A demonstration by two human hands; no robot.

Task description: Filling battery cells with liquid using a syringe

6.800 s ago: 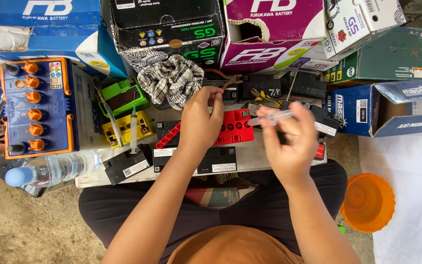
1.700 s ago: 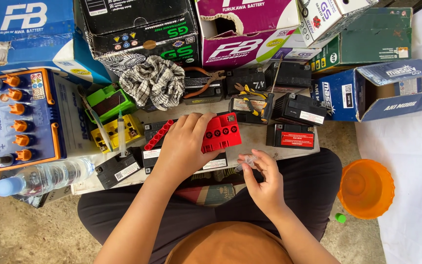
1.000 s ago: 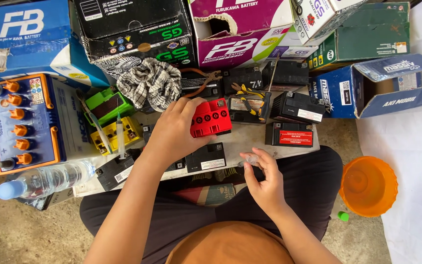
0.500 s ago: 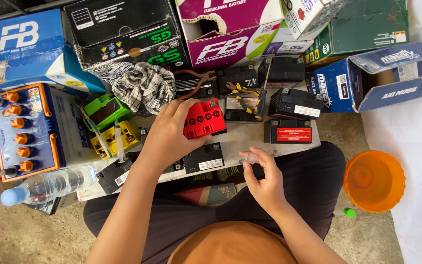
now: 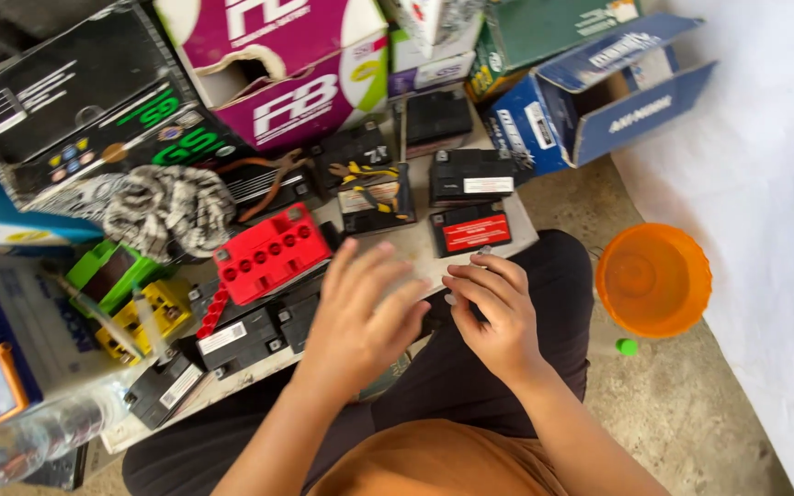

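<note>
Near your left hand (image 5: 360, 317) lies a red battery cover (image 5: 271, 253) of smooth, slightly glossy plastic. The small black batteries (image 5: 470, 176) beside it are matt plastic with shiny paper labels. A checked rag (image 5: 169, 210) is soft woven cloth. The boxes (image 5: 287, 73) are printed cardboard, faintly glossy. The orange bowl (image 5: 652, 279) is smooth plastic. The floor (image 5: 691, 413) is rough concrete.
</note>
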